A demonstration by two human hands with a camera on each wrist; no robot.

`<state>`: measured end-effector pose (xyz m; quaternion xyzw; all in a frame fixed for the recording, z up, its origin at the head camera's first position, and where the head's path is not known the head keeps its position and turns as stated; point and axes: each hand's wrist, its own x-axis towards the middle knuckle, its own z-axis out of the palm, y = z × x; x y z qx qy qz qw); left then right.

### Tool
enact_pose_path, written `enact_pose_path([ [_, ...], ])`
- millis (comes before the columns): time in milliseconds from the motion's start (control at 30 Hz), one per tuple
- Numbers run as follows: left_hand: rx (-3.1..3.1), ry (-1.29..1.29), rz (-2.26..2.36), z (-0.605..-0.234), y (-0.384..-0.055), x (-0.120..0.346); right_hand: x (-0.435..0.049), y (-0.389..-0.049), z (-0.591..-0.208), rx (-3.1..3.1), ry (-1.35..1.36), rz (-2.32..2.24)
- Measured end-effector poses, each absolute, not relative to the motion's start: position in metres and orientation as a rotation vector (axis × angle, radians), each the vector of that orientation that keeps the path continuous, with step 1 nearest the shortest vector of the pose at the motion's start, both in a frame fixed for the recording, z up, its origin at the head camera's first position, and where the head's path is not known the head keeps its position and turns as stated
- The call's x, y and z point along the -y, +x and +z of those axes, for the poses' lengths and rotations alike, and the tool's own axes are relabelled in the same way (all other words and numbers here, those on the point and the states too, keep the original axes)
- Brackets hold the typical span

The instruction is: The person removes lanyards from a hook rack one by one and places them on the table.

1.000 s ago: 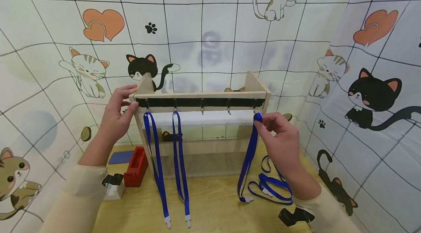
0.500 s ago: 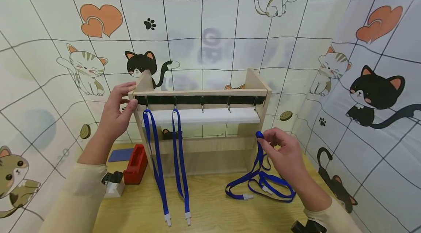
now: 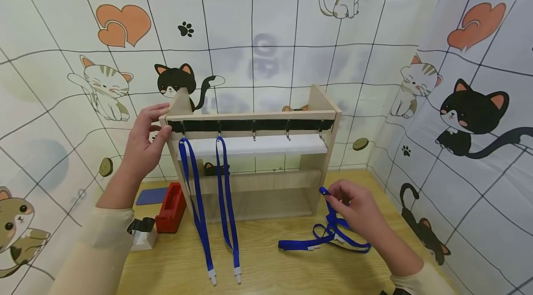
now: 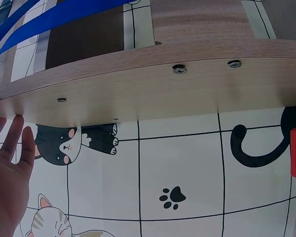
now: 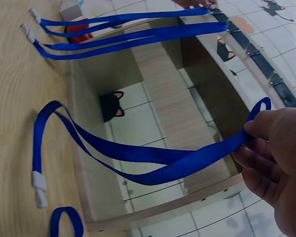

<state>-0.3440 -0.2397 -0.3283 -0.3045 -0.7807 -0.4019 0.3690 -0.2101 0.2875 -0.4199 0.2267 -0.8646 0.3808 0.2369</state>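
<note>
My right hand (image 3: pixel 354 202) pinches the top loop of a blue lanyard (image 5: pixel 187 160), low at the right of a wooden rack (image 3: pixel 258 181). The lanyard's lower part and white clip trail on the table, overlapping another blue lanyard (image 3: pixel 362 246) that lies there. With straight fingers and thumb, my left hand (image 3: pixel 145 140) rests against the rack's upper left side; in the left wrist view its fingertips are at the side panel (image 4: pixel 138 94). Two blue lanyards (image 3: pixel 195 198) (image 3: pixel 226 193) hang from the leftmost hooks of the rack's black strip (image 3: pixel 270 125). The three hooks on the right bear nothing.
Left of the rack stand a red tape dispenser (image 3: pixel 171 209) and a small white box (image 3: pixel 144 240), with a flat blue piece (image 3: pixel 151 196) behind. A cat-print sheet (image 3: pixel 266 22) covers the walls behind and at the sides of the wooden table (image 3: pixel 258 262).
My right hand has come down from the rightmost hook with the lanyard, whose lower end has slumped onto the table. My left hand has stayed on the rack.
</note>
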Motion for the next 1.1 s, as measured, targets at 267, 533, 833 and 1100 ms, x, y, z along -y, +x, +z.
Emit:
enact_pose_path([
  [267, 2.021, -0.751, -1.023, -0.33, -0.346, 0.241, -0.281, -0.219, -0.447, 2.467, 0.675, 1.045],
  [533, 2.021, -0.74, -1.04, -0.329, -0.345, 0.239, -0.267, -0.233, -0.472, 2.586, 0.671, 1.045],
  [833, 2.02, -0.752, -1.04, -0.33, -0.345, 0.239, -0.25, -0.252, -0.509, 2.62, 0.794, 1.216],
  [1100, 2.013, -0.748, -1.037, -0.329, -0.343, 0.238, -0.245, -0.262, -0.536, 2.714, 0.841, 1.387],
])
